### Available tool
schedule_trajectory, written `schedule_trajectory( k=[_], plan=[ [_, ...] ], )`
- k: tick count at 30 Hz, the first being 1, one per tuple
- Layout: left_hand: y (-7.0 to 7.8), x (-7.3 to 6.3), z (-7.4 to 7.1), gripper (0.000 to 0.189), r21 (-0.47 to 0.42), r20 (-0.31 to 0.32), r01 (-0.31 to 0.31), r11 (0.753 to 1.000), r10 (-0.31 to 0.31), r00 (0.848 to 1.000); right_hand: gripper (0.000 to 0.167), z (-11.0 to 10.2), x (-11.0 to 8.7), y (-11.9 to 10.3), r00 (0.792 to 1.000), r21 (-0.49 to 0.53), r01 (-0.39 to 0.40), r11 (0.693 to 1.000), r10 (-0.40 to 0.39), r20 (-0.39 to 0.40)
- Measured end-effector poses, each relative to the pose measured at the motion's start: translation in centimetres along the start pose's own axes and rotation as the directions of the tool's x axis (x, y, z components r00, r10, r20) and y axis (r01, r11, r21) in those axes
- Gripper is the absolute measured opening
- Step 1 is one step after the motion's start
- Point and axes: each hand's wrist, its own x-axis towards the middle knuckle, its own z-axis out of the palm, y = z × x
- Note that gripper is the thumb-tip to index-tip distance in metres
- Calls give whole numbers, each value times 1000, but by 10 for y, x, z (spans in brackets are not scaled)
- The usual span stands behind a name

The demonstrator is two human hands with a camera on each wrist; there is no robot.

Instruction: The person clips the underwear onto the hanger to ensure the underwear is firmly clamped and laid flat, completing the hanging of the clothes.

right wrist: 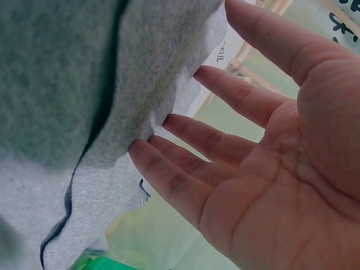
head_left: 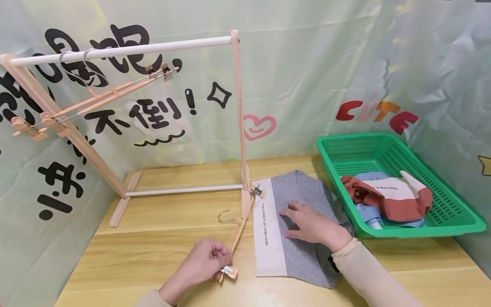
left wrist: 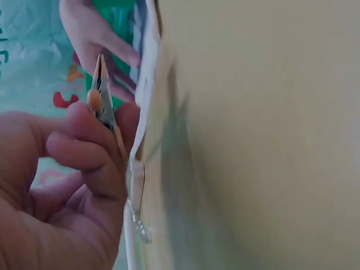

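My left hand (head_left: pixel 203 262) pinches the near end of a wooden clip hanger (head_left: pixel 240 232), right by its metal clip (head_left: pixel 229 271). In the left wrist view that clip (left wrist: pixel 103 98) stands up beside the curled fingers. The hanger's hook (head_left: pixel 228 218) points left over the table, and its far clip (head_left: pixel 258 191) overlaps the corner of a white band. That band (head_left: pixel 270 238), printed with black lettering, edges a grey garment (head_left: pixel 303 187) laid flat. Across the grey cloth my right hand (head_left: pixel 308 224) reaches with fingers spread; in the right wrist view its fingertips (right wrist: pixel 169 121) touch the fabric.
A green basket (head_left: pixel 460 219) on the right holds a rust-red garment (head_left: pixel 406 207) and light blue cloth (head_left: pixel 370 213). Back left stands a wooden rack (head_left: pixel 238 106), two clip hangers (head_left: pixel 115 91) hanging from its white top bar (head_left: pixel 153 48). A printed curtain (head_left: pixel 299 76) closes off the back.
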Motion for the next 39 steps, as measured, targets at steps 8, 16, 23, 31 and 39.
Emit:
schedule_trajectory(
  k=[8, 16, 23, 31, 39],
  plan=[
    [5, -21, 21, 8, -86, -103, 65, 994, -74, 992, 58, -1, 2, -2, 1000, -3, 9, 1000, -9, 9],
    [16, -24, 39, 10, -176, -63, 73, 982, -85, 994, 59, -1, 1, -2, 1000, -10, 4, 1000, -4, 20],
    [22, -35, 42, 15, -211, -68, 47, 976, -63, 996, 59, -4, -1, -2, 1000, -8, 1, 1000, -1, 23],
    [19, -24, 42, 15, -240, -97, 44, 970, -69, 993, 59, -1, -3, -3, 1000, -32, 13, 999, -13, 3],
    [15, 3, 39, 12, -189, -112, 53, 981, -75, 991, 62, 15, -4, -27, 994, -18, 110, 994, -110, 21]
  ],
)
